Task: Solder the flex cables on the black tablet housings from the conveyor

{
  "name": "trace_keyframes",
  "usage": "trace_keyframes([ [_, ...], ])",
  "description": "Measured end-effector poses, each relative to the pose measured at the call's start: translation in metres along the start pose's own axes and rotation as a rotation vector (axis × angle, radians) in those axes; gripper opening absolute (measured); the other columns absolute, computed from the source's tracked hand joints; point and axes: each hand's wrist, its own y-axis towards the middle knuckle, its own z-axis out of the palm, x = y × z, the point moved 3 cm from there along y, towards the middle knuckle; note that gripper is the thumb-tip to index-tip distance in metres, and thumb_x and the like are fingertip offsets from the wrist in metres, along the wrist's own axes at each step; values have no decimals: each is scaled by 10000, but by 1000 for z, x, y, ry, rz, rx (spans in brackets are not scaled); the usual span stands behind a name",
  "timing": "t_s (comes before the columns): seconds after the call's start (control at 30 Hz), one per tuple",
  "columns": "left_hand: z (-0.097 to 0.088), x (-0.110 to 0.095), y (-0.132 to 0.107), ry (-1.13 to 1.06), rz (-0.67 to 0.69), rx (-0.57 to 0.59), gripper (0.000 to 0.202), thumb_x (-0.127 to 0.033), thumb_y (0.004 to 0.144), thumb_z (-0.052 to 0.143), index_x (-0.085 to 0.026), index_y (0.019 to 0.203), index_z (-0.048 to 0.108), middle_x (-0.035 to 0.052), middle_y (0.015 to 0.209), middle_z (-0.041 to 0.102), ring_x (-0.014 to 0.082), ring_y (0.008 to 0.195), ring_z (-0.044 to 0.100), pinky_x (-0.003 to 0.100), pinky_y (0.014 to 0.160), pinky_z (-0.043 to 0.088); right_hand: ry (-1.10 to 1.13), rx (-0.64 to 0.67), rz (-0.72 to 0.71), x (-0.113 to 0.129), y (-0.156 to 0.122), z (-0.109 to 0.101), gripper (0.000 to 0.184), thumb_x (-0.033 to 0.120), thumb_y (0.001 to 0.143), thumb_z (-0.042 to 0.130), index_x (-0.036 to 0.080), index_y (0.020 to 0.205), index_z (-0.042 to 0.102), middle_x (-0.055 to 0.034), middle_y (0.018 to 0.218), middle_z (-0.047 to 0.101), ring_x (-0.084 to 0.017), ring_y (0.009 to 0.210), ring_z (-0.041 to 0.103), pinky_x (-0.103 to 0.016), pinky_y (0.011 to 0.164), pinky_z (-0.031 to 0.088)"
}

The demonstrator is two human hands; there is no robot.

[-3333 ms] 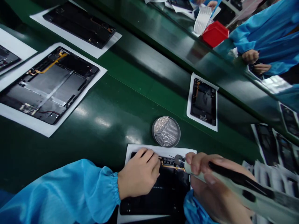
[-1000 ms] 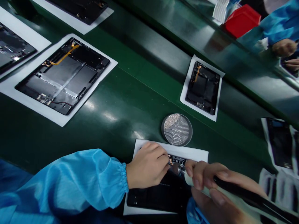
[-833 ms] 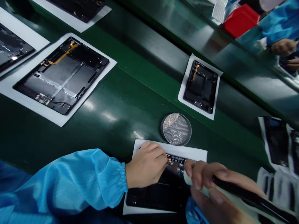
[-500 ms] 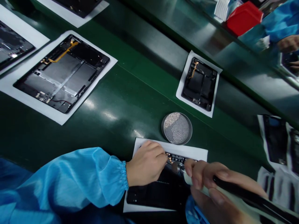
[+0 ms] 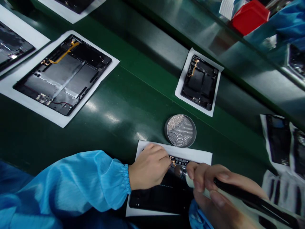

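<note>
A black tablet (image 5: pixel 157 198) with its inner parts bare lies on white paper in front of me. My left hand (image 5: pixel 150 167) rests over its upper left part, fingers curled together and pointing down at the small parts; whatever they pinch is hidden beneath them. My right hand (image 5: pixel 209 181) is wrapped round an electric screwdriver (image 5: pixel 247 206) with a pale body and a black lever. The screwdriver's tip end is down at the tablet's upper strip of components, close beside my left fingertips. The bit itself is too blurred to make out.
A round tin of small screws (image 5: pixel 180 131) stands just beyond the paper. An opened tablet (image 5: pixel 69 76) lies on paper at left, and a farther tablet (image 5: pixel 200 82) lies at upper right. Several devices (image 5: pixel 277 140) line the right edge. A red bin (image 5: pixel 250 17) is at the far side.
The farther tablet and the devices at right have shifted slightly up and left. A co-worker's hand at the far right has gone out of view. My hands and the screwdriver have barely moved.
</note>
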Motion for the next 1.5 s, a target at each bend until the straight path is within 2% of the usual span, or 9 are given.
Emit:
trace_keyframes([
  [0.1, -2, -1, 1, 20, -11, 6, 167, -178, 980, 492, -100, 951, 637, 83, 954, 628, 213, 918, 560, 377, 840, 493, 16, 70, -22, -3, -1, -1, 329, 93, 844, 682, 303, 1097, 683, -2, 725, 606, -169, 665, 593, -428, 688, 540],
  [0.17, -2, -1, 0, 77, -15, 40, 164, -161, 971, 489, -84, 998, 632, 106, 1003, 613, 227, 951, 554, 388, 855, 507, 13, 22, -45, -8, 0, -2, 307, 92, 839, 684, 285, 1079, 689, 2, 722, 606, -163, 662, 589, -417, 697, 524],
  [0.27, 1, -2, -1, 182, 10, 75, 157, -139, 946, 497, -70, 967, 637, 141, 1043, 586, 258, 994, 545, 412, 865, 518, 16, -71, -122, -20, 4, -2, 276, 115, 819, 710, 265, 1051, 710, 11, 699, 603, -153, 628, 576, -398, 688, 512],
  [0.4, 4, -3, -3, 262, 63, 65, 168, -162, 930, 516, -58, 937, 648, 161, 1032, 569, 290, 995, 535, 430, 843, 521, 2, -99, -175, -36, 7, -1, 265, 159, 812, 719, 261, 1056, 718, 13, 691, 610, -162, 612, 577, -402, 685, 516],
  [0.87, 3, -8, -1, 326, 96, 51, 178, -145, 933, 490, -84, 856, 638, 132, 951, 546, 265, 913, 519, 395, 788, 490, 14, -62, -180, -38, 7, 0, 314, 68, 822, 648, 233, 1085, 691, 4, 721, 624, -161, 632, 590, -414, 699, 515],
  [1.07, 1, -6, 3, 396, 115, 16, 226, -125, 975, 435, -101, 842, 617, 111, 871, 550, 248, 840, 512, 374, 728, 468, 39, -48, -218, -41, 10, 4, 253, 47, 806, 634, 206, 999, 677, 7, 698, 599, -150, 611, 572, -387, 665, 508],
  [1.23, 3, 0, 12, 428, 89, 122, 166, -136, 955, 486, -120, 832, 596, 101, 875, 549, 244, 813, 492, 364, 668, 437, 41, -46, -228, -49, 8, 6, 234, 66, 817, 640, 221, 991, 665, 11, 698, 594, -156, 618, 571, -378, 649, 506],
  [1.37, 6, 4, 13, 486, 66, 181, 177, -152, 976, 469, -127, 859, 600, 102, 901, 544, 258, 840, 490, 381, 676, 435, 21, -94, -228, -46, 9, -4, 254, 96, 799, 673, 234, 1011, 695, 5, 708, 610, -159, 621, 574, -389, 665, 509],
  [1.5, 7, 9, 10, 512, 83, 213, 208, -77, 956, 408, -94, 908, 611, 131, 954, 535, 257, 856, 466, 397, 732, 450, 109, -307, -334, -21, 12, -34, 228, 124, 724, 709, 220, 930, 720, -5, 662, 626, -146, 563, 538, -376, 631, 467],
])
